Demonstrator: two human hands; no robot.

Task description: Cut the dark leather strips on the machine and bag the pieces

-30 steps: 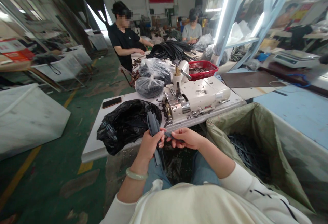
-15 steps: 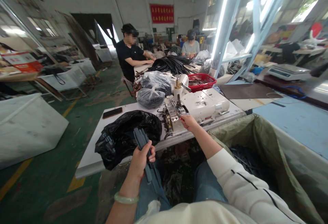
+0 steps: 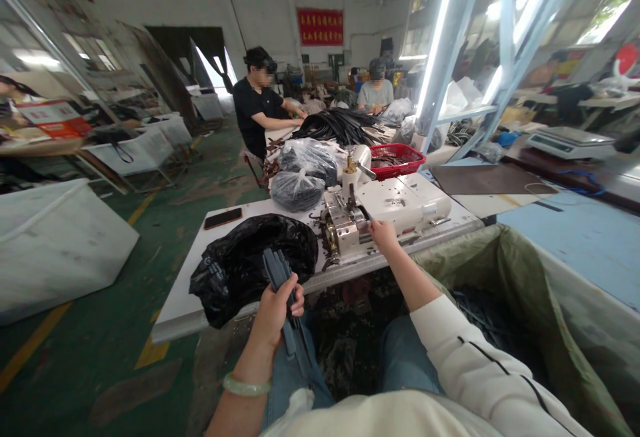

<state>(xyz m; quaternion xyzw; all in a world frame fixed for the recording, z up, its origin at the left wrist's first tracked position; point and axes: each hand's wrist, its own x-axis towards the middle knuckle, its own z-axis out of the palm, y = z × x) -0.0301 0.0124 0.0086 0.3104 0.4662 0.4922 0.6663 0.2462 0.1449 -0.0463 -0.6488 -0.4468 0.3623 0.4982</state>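
My left hand (image 3: 281,305) is closed round a bundle of dark grey strips (image 3: 277,268), held upright over my lap in front of a black plastic bag (image 3: 220,284). The lower ends of the strips hang below my fist. At the front of a white skiving machine (image 3: 400,200), my right hand (image 3: 385,236) is pinched on the end of a dark strip (image 3: 365,213). The strip's other end reaches the machine's metal working head (image 3: 345,222), where part of it is hidden. Small dark scraps lie around the machine.
A phone (image 3: 223,218) and tied clear bags (image 3: 297,189) of dark pieces rest on the white table (image 3: 175,290). Behind stands a red basket (image 3: 397,157). A green cloth-lined bin (image 3: 465,260) is at my right. Two people work at the far table.
My right hand has moved a little right, away from the machine's head, and a dark strip now shows between them. My left hand keeps its hold. The view has shifted slightly.
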